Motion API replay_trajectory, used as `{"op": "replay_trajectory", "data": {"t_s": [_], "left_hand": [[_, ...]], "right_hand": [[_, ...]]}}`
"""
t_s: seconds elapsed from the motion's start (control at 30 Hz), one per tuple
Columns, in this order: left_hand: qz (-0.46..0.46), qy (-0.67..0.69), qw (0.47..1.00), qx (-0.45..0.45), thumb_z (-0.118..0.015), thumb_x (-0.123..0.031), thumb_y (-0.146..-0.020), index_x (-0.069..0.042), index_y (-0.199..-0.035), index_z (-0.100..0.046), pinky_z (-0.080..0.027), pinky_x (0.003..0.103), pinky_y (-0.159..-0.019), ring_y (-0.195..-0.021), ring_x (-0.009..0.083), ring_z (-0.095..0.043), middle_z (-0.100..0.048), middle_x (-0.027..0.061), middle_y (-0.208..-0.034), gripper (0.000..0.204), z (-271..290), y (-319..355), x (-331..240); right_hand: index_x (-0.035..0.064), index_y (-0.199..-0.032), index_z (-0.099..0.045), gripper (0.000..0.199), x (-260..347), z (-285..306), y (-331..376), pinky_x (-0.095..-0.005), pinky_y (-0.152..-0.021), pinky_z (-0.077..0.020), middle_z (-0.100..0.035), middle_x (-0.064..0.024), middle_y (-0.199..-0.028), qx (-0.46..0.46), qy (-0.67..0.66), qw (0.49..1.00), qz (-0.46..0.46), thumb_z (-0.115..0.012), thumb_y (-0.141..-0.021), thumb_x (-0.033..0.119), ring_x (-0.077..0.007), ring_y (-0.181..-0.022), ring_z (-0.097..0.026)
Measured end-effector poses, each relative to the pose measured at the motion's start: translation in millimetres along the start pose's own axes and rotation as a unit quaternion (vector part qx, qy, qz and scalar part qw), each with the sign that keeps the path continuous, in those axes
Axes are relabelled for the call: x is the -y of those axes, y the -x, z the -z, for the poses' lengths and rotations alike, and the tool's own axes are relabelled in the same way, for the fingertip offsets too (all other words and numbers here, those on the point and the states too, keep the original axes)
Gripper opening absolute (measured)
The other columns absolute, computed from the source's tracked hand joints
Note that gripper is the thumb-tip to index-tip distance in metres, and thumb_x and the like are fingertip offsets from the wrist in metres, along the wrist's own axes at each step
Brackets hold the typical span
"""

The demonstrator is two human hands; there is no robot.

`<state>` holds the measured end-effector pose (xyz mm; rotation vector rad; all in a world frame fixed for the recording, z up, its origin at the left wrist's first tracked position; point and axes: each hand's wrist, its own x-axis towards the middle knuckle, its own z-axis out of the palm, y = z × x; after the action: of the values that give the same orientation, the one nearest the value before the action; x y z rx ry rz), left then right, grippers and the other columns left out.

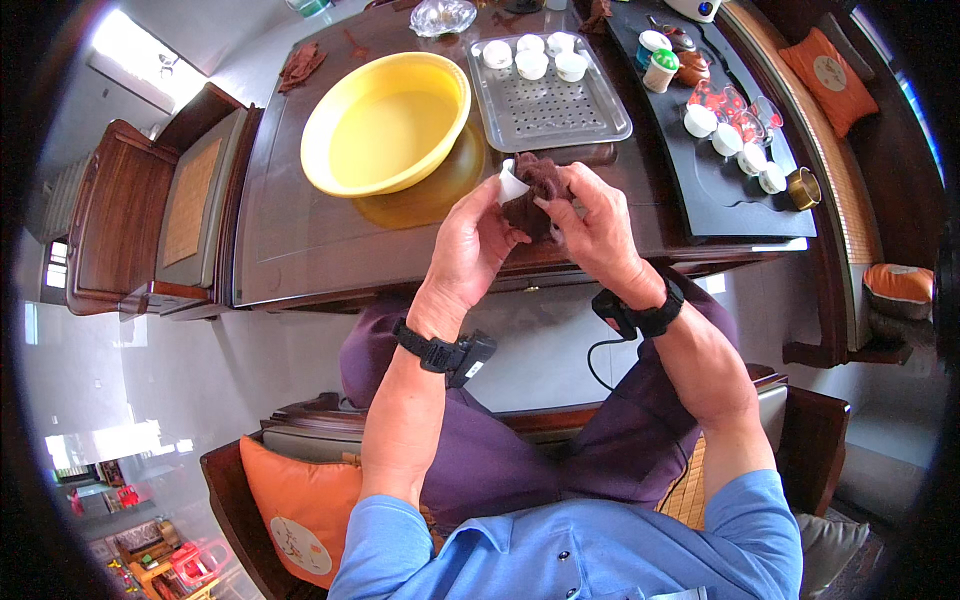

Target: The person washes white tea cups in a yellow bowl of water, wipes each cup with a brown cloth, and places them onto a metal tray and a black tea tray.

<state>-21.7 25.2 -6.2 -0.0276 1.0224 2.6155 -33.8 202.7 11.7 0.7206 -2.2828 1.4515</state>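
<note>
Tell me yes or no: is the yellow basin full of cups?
No: the yellow basin holds no cups; the small white cups sit on the perforated metal tray beside it.

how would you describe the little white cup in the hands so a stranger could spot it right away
Start at the big yellow basin on the dark wooden table, then drop to the two hands at the table's near edge. The small white cup sits at the left hand fingertips, against a dark brown cloth that the right hand presses. Unlike the other white cups on the perforated metal tray, it is held.
</note>
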Motion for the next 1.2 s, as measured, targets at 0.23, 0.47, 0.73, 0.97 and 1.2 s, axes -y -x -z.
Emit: {"op": "replay_trajectory", "data": {"t_s": [0.23, 0.47, 0.73, 0.97, 1.2], "left_hand": [[-0.152, -0.264, 0.953, -0.010, -0.063, -0.014, -0.100, -0.001, -0.128, -0.062, -0.052, 0.028, -0.089, -0.100, 0.0134, -0.065, -0.067, 0.0050, -0.110, 0.031, -7, 1, 4], [-0.385, -0.634, 0.670, -0.015, -0.068, 0.007, -0.078, -0.001, -0.124, -0.063, -0.053, 0.033, -0.096, -0.109, 0.0247, -0.065, -0.062, 0.0122, -0.120, 0.047, -5, -2, 7], [-0.239, -0.440, 0.865, -0.024, -0.067, 0.003, -0.085, 0.000, -0.130, -0.058, -0.052, 0.031, -0.095, -0.110, 0.0204, -0.063, -0.065, 0.0103, -0.120, 0.046, -12, -5, 11], [-0.010, -0.049, 0.999, -0.005, -0.055, -0.031, -0.105, -0.005, -0.121, -0.062, -0.058, 0.033, -0.085, -0.097, 0.0188, -0.067, -0.068, 0.0079, -0.111, 0.031, 9, -7, 0], [0.005, -0.138, 0.990, 0.018, -0.055, -0.037, -0.104, -0.007, -0.119, -0.061, -0.058, 0.029, -0.078, -0.088, 0.0153, -0.067, -0.069, 0.0065, -0.105, 0.034, 0, -4, 11]], "right_hand": [[-0.0007, -0.097, -0.063, 0.016, 6, 4, -1, -0.0377, -0.066, -0.0504, -0.062, -0.0195, -0.078, 0.022, -0.052, 0.991, -0.121, -0.067, -0.091, 0.013, -0.0313, -0.069, -0.064], [-0.0036, -0.100, -0.067, 0.023, -9, -2, 2, -0.0325, -0.061, -0.0489, -0.066, -0.0075, -0.073, 0.007, -0.193, 0.961, -0.197, -0.063, -0.096, 0.019, -0.0141, -0.066, -0.060], [-0.0006, -0.109, -0.069, 0.024, -14, 8, -2, -0.0225, -0.063, -0.0478, -0.069, 0.0015, -0.086, 0.043, -0.386, 0.861, -0.328, -0.060, -0.101, 0.020, -0.0042, -0.071, -0.058], [-0.0032, -0.108, -0.068, 0.019, -18, 20, -16, -0.0264, -0.085, -0.0508, -0.068, -0.0018, -0.102, 0.013, -0.343, 0.921, -0.185, -0.067, -0.094, 0.009, -0.0100, -0.092, -0.062], [-0.0009, -0.107, -0.069, 0.023, -24, 10, -12, -0.0331, -0.081, -0.0527, -0.067, -0.0088, -0.095, 0.055, -0.068, 0.993, -0.080, -0.071, -0.085, 0.006, -0.0175, -0.089, -0.065]]}}
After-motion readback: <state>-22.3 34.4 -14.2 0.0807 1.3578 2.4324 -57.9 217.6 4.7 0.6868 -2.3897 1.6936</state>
